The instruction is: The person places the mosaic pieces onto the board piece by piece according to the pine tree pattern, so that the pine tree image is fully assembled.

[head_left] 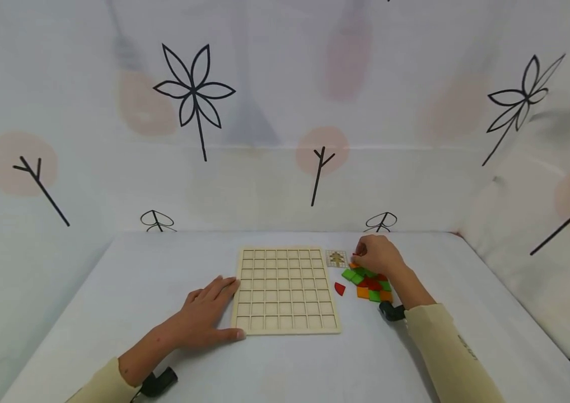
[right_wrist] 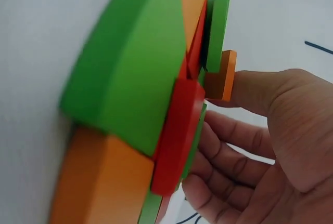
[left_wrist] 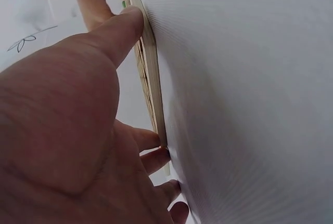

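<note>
A pale wooden grid board (head_left: 285, 291) lies flat on the table, its square cells bare. My left hand (head_left: 203, 319) rests at the board's left side with fingers spread. In the left wrist view, the thumb (left_wrist: 127, 24) touches one edge of the board (left_wrist: 151, 73) and fingertips meet its corner. My right hand (head_left: 378, 254) is at the far side of a pile of green, red and orange tiles (head_left: 373, 284). Its thumb and forefinger pinch a small red tile (head_left: 356, 254), mostly hidden. The right wrist view shows curled fingers (right_wrist: 229, 156) behind the nearer tiles.
A small pattern card (head_left: 336, 258) with a tree-like figure lies between board and pile. One red rounded tile (head_left: 339, 289) sits apart, near the board's right edge. White patterned cloth (head_left: 255, 184) hangs behind the white table (head_left: 285, 369).
</note>
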`<state>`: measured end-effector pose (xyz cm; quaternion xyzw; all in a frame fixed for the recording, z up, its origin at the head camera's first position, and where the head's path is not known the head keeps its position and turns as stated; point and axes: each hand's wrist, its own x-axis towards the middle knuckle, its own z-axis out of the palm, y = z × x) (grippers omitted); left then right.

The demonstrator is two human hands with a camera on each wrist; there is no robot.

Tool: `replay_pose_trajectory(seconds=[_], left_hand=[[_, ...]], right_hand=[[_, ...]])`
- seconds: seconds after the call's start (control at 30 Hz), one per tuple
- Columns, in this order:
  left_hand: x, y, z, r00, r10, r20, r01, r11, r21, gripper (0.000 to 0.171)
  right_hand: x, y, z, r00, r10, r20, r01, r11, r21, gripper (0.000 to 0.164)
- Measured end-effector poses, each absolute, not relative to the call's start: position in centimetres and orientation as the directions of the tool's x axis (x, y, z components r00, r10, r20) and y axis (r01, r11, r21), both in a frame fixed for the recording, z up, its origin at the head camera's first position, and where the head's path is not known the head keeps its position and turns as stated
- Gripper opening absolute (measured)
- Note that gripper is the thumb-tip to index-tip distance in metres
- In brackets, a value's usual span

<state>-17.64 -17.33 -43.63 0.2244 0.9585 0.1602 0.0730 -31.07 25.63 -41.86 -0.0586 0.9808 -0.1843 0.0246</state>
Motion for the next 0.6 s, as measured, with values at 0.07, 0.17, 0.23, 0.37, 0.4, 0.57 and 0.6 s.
replay_pose_trajectory(seconds=[0.07,0.17,0.23,0.37,0.4,0.57,0.6], left_hand=[[-17.64,-17.26,-43.65,-0.892,0.447,-0.067,0.401,0.852,0.338,0.107],[-17.65,-17.16,-43.65,-0.896,0.440,-0.069,0.394,0.855,0.337,0.107],[-17.64,-17.10,-43.63,-0.896,0.438,-0.071,0.393,0.857,0.333,0.108],[-17.59,-17.11,-43.66,-0.896,0.438,-0.072,0.393,0.858,0.331,0.108],[-17.54,-17.13,-43.64,-0.896,0.438,-0.074,0.393,0.858,0.330,0.108],[-17.52,-17.19,-43.61,-0.896,0.437,-0.081,0.389,0.860,0.331,0.108],[-17.54,-17.19,-43.59,-0.896,0.437,-0.079,0.390,0.858,0.334,0.108]], right_hand=[[-31.02,25.52,-41.97,-0.994,-0.111,-0.023,-0.094,0.922,-0.375,0.024],[-30.92,25.56,-42.05,-0.994,-0.110,-0.027,-0.090,0.914,-0.395,0.023],[-30.90,25.73,-42.08,-0.993,-0.111,-0.037,-0.086,0.909,-0.407,0.021],[-30.92,25.99,-42.07,-0.990,-0.117,-0.076,-0.074,0.901,-0.427,0.019],[-30.94,26.05,-42.07,-0.989,-0.118,-0.085,-0.070,0.900,-0.429,0.019],[-30.90,26.28,-41.79,-0.984,-0.125,-0.127,-0.061,0.906,-0.419,0.021],[-30.88,26.34,-41.70,-0.983,-0.130,-0.131,-0.064,0.908,-0.415,0.021]])
